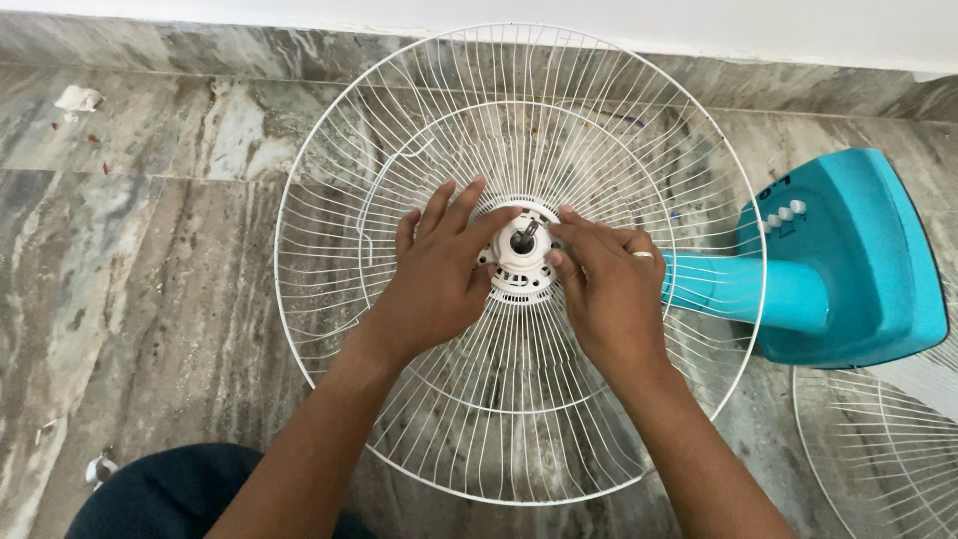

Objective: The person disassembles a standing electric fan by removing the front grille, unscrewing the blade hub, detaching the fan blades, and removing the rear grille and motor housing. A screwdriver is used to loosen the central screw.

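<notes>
Rear fan guard, white wire, lies face-up on grey marbled floor, mounted over fan body; acts as shallow basket w/ only the white hub and dark motor shaft at centre. Left hand rests on hub's left side, fingers spread, touching hub rim. Right hand, ring on one finger, pinches hub's right edge w/ thumb and fingertips. Hands apart, hub between them. Teal fan base w/ white buttons lies to right, teal neck running under guard. Second wire guard partly in view, lower right. Small scraps of litter upper left, well apart.
</notes>
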